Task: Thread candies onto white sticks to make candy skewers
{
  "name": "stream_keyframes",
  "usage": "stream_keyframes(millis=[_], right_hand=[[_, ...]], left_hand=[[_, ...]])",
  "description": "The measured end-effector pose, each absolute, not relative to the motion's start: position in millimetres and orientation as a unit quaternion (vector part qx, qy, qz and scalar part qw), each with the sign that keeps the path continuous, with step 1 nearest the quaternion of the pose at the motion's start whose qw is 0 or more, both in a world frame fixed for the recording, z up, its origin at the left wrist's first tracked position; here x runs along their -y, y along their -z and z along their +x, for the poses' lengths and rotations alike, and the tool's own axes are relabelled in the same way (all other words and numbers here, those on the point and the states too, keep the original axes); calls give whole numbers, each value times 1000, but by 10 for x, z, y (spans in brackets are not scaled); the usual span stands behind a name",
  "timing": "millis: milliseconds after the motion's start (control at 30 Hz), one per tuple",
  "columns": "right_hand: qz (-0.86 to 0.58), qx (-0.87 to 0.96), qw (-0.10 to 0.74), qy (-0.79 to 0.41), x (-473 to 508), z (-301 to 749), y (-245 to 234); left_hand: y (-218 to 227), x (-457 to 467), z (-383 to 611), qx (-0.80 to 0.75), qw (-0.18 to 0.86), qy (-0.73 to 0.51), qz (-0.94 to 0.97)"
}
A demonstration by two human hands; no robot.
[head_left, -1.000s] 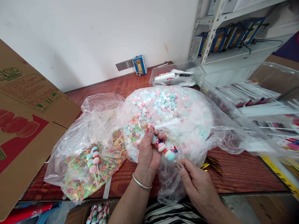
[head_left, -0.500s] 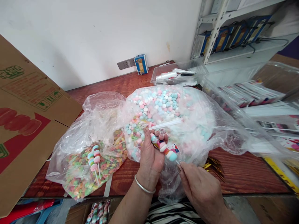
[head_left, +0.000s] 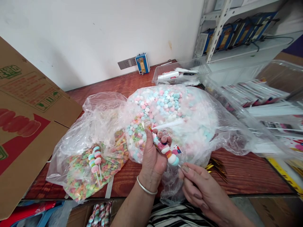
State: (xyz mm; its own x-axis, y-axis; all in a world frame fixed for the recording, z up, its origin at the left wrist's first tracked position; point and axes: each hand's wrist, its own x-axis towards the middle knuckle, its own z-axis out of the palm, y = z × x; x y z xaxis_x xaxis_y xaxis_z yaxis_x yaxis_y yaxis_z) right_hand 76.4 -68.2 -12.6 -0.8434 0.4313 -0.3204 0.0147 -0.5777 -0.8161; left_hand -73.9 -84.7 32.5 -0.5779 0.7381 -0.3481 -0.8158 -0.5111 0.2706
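Observation:
My left hand (head_left: 153, 159), with a bangle on its wrist, is closed around a printed clear wrapper (head_left: 148, 124). A candy skewer (head_left: 170, 157) of pink, white, orange and blue pieces lies partly inside that wrapper, its blue end outside. Between thumb and fingertips, my right hand (head_left: 201, 186) pinches the skewer's white stick just below the blue piece. Behind the hands, white sticks (head_left: 169, 124) rest on a large clear bag of pastel candies (head_left: 170, 102). Two candy skewers (head_left: 96, 159) lie on a bag of ring-shaped gummies (head_left: 78, 179) at the left.
A cardboard box (head_left: 30, 104) stands at the left. Clear bins (head_left: 236, 116) with printed packets fill the right side, with gold ties (head_left: 216, 167) near the table's front edge. At the wall stands a small blue device (head_left: 142, 63). Wrapped skewers (head_left: 100, 214) sit below the table edge.
My right hand has turned so its curled fingers show, still pinching the stick. The skewer's blue end has shifted slightly, and the wrapper's far end shows more above my left thumb.

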Motion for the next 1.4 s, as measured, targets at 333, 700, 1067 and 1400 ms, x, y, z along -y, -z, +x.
stream_keyframes(millis=[333,700,1067,1400], right_hand=[[-199,882,354,-240,627,721,174],[-219,880,320,-274,662,652,163],[-256,858,323,-305,604,698,207],[-274,533,135,-789,653,671,118]], left_hand=[[-274,863,-639,-271,456,-843,-90],[-256,813,-657,-271,469,-838,-58],[-205,851,-762,-322,417,-847,-75],[-187,865,-700,-261,480,-837,-34]])
